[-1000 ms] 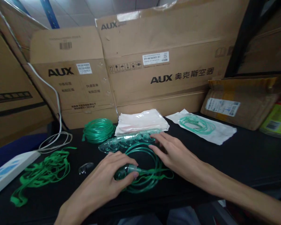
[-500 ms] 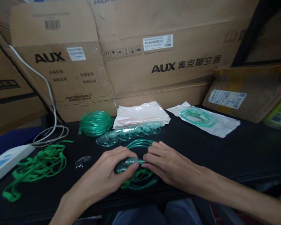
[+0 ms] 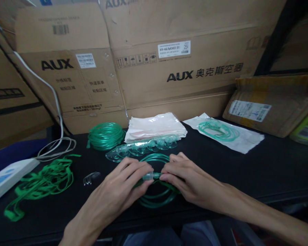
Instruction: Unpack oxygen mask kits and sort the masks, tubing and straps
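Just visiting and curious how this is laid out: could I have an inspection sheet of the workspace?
Surface: black table.
Things in hand: clear fitting, tube end; coiled tube lies beneath.
Clutter: green straps, small clear pieces, second coil, clear cups, white pouches, lone pouch.
Hands: left hand holds the fitting side; right hand pinches the tube end.
Cables: white cable, looped near the power strip.
Surroundings: cardboard boxes behind.

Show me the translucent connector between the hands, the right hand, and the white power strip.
Translucent connector (image 3: 148,176), head view: exposed barrel.
Right hand (image 3: 190,179), head view: back of the hand.
White power strip (image 3: 14,175), head view: upper face.
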Demonstrator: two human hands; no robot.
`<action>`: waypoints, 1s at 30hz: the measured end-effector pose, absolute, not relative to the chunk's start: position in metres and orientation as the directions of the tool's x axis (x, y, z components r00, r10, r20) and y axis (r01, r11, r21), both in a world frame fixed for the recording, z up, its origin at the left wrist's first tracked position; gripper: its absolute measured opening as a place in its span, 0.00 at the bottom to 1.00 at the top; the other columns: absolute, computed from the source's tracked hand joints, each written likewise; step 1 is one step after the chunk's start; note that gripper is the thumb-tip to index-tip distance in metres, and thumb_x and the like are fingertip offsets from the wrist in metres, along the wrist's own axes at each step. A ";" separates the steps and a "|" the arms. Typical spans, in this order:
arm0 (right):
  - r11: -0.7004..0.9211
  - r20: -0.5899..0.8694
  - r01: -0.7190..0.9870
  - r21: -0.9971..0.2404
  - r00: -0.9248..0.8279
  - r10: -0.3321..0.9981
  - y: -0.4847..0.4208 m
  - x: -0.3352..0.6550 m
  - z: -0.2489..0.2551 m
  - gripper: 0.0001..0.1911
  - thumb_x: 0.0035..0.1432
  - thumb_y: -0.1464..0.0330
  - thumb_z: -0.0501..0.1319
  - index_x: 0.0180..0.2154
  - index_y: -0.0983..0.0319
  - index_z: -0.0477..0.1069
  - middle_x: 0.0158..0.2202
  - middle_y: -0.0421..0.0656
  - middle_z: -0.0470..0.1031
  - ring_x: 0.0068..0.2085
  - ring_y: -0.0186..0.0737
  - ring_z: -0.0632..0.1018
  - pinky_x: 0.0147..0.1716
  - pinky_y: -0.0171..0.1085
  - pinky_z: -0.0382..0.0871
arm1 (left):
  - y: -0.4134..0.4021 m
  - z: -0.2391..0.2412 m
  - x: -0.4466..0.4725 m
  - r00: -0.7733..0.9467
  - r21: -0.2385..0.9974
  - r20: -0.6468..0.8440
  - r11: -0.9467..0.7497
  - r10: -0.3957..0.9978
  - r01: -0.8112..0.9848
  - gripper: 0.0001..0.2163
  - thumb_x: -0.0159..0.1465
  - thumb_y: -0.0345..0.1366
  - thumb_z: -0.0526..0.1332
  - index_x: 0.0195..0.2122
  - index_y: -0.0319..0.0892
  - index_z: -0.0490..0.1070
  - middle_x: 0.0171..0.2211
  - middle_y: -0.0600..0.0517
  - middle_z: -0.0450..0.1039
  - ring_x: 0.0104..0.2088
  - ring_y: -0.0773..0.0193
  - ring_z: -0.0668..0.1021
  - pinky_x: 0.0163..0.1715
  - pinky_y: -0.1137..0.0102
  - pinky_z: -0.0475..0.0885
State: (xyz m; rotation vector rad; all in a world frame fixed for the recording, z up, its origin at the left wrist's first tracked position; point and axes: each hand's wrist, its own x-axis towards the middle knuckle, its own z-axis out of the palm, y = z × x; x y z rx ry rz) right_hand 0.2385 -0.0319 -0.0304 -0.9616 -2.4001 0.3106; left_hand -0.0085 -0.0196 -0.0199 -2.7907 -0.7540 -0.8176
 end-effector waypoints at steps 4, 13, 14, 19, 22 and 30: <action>0.788 0.520 0.578 -0.212 -0.616 0.591 -0.032 0.238 -0.035 0.15 0.74 0.65 0.50 0.34 0.61 0.69 0.31 0.40 0.74 0.36 0.40 0.67 0.43 0.41 0.57 | -0.020 -0.018 -0.005 0.696 0.186 0.534 -0.870 0.480 0.457 0.10 0.69 0.30 0.62 0.50 0.45 0.68 0.44 0.54 0.76 0.44 0.67 0.75 0.47 0.72 0.71; 0.721 0.430 0.609 -0.331 -0.583 0.690 -0.039 0.244 -0.024 0.15 0.74 0.64 0.50 0.39 0.59 0.73 0.37 0.43 0.77 0.40 0.40 0.74 0.53 0.44 0.61 | -0.022 -0.013 -0.009 0.751 -0.199 0.581 -0.840 0.313 0.505 0.14 0.67 0.30 0.63 0.54 0.42 0.69 0.47 0.51 0.79 0.46 0.62 0.76 0.51 0.69 0.73; 0.730 0.446 0.616 -0.298 -0.586 0.676 -0.039 0.244 -0.022 0.15 0.73 0.65 0.51 0.37 0.60 0.73 0.35 0.42 0.77 0.39 0.41 0.73 0.51 0.44 0.61 | -0.021 -0.011 -0.010 0.752 -0.177 0.576 -0.850 0.320 0.496 0.14 0.68 0.31 0.63 0.54 0.43 0.70 0.47 0.51 0.79 0.47 0.61 0.76 0.51 0.68 0.73; 0.747 0.496 0.626 -0.222 -0.587 0.640 -0.040 0.244 -0.020 0.17 0.73 0.64 0.51 0.34 0.60 0.72 0.32 0.42 0.76 0.37 0.42 0.69 0.45 0.43 0.61 | -0.020 -0.001 -0.005 0.733 0.047 0.564 -0.900 0.381 0.432 0.11 0.68 0.33 0.63 0.52 0.45 0.71 0.45 0.51 0.79 0.46 0.61 0.78 0.47 0.68 0.76; 0.716 0.438 0.607 -0.345 -0.570 0.695 -0.041 0.248 -0.024 0.15 0.73 0.63 0.51 0.39 0.58 0.74 0.37 0.42 0.77 0.42 0.42 0.74 0.56 0.46 0.61 | -0.020 -0.004 -0.003 0.747 -0.072 0.569 -0.885 0.343 0.460 0.13 0.68 0.32 0.62 0.54 0.44 0.71 0.46 0.49 0.79 0.47 0.61 0.78 0.48 0.67 0.76; 0.566 0.372 0.692 -0.448 -0.432 0.822 -0.037 0.276 -0.028 0.15 0.73 0.60 0.51 0.42 0.58 0.73 0.40 0.42 0.75 0.45 0.41 0.76 0.61 0.47 0.61 | -0.017 -0.008 -0.047 0.474 -0.014 0.778 -0.743 0.412 0.669 0.12 0.66 0.35 0.64 0.51 0.49 0.72 0.43 0.53 0.79 0.43 0.60 0.79 0.45 0.67 0.77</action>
